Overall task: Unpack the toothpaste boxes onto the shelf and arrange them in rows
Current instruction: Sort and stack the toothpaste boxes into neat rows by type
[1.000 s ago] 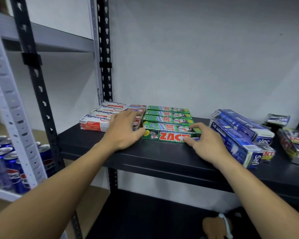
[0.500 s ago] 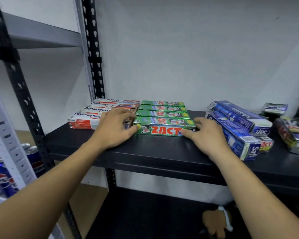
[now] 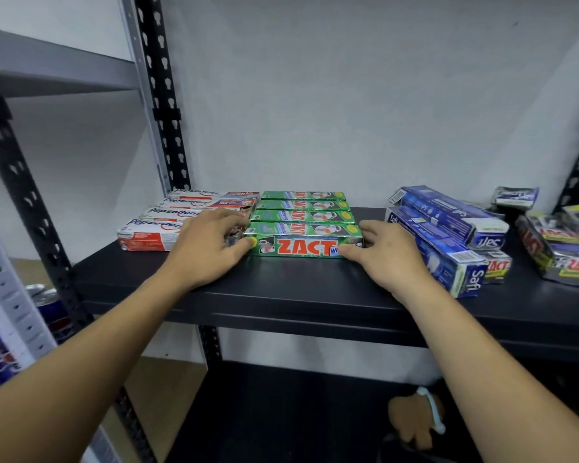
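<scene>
Several green Zact toothpaste boxes (image 3: 303,225) lie in a row, front to back, on the black shelf (image 3: 281,289). My left hand (image 3: 208,248) holds the left end of the front green Zact box (image 3: 301,247), thumb on its front face. My right hand (image 3: 385,255) holds that box's right end, thumb on the front. To the left, several red-and-white Pepsodent boxes (image 3: 154,228) lie in a matching row. Blue Safi boxes (image 3: 445,235) lie askew to the right.
Dark Zact boxes (image 3: 559,252) are heaped at the shelf's far right, and a small pack (image 3: 517,197) stands by the wall. Pepsi cans (image 3: 0,345) stand on a neighbouring rack at lower left. A black perforated upright (image 3: 161,95) rises at the shelf's back left.
Both hands stay on the ends of the front green Zact box. The view has shifted, so the shelf appears lower and more to the left.
</scene>
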Demonstrator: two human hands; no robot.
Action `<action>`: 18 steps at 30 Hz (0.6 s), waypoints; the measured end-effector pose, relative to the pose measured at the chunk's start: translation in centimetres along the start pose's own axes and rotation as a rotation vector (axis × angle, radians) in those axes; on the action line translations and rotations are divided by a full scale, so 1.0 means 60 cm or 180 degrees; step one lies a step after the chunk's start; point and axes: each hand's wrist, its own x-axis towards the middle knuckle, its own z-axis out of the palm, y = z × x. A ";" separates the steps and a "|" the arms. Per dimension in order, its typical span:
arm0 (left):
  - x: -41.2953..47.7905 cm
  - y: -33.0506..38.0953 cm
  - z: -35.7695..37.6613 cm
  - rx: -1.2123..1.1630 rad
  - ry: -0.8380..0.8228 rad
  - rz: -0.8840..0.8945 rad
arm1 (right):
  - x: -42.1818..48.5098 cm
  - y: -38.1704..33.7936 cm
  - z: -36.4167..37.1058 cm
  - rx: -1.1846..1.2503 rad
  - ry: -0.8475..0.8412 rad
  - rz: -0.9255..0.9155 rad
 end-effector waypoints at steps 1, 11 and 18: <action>-0.001 0.002 -0.001 0.0004 -0.0019 0.0002 | 0.000 0.000 0.000 -0.0027 0.0011 -0.0008; -0.007 0.010 -0.006 0.0003 -0.0041 -0.0239 | 0.005 0.005 0.001 -0.0111 0.0068 0.0044; -0.009 0.000 -0.010 -0.0121 -0.0046 -0.0236 | 0.009 0.009 0.005 -0.0065 0.0053 0.0089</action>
